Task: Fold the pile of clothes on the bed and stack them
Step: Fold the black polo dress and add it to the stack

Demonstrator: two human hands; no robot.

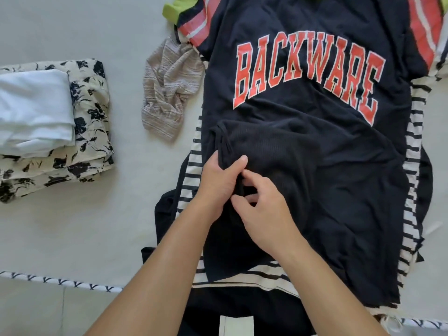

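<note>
Both grips meet at frame centre: left hand (219,181) and right hand (263,209) each pinch a dark ribbed garment (271,151) bunched on top of the navy shirt (303,141), which lies flat over a striped top (412,190) on the bed (97,226). At left sits the folded stack (55,127), white over floral. A crumpled beige piece (169,90) lies between stack and shirt.
</note>
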